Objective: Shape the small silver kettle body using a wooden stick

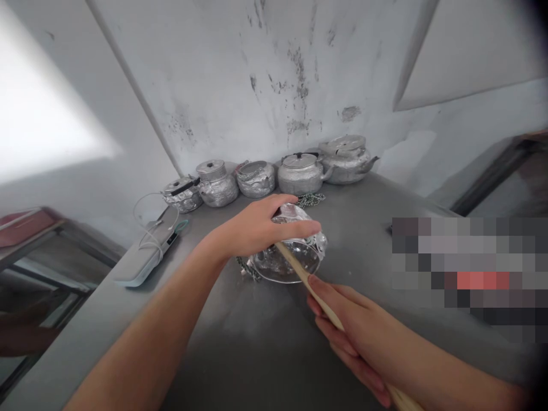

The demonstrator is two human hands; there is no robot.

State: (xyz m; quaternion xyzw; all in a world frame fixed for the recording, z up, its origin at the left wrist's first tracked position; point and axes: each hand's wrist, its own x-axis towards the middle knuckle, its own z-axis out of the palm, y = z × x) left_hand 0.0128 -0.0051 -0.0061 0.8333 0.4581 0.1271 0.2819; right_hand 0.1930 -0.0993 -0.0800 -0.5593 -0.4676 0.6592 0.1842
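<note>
My left hand (pixel 261 228) lies over a small silver metal pot (pixel 295 260) tilted on its side on the grey metal table (pixel 257 354), fingers wrapped round its upper wall with the open mouth facing me. My right hand (pixel 355 331) is closed round a long pale wooden stick (pixel 299 268), whose far end reaches into the pot's mouth. A bit of chain shows under the pot at its left.
Along the back wall stand several silver kettles and pots (pixel 299 174), with a loose chain (pixel 311 199) in front of them. A white flat device with a cable (pixel 148 251) lies at the table's left edge. A blurred patch covers the right side.
</note>
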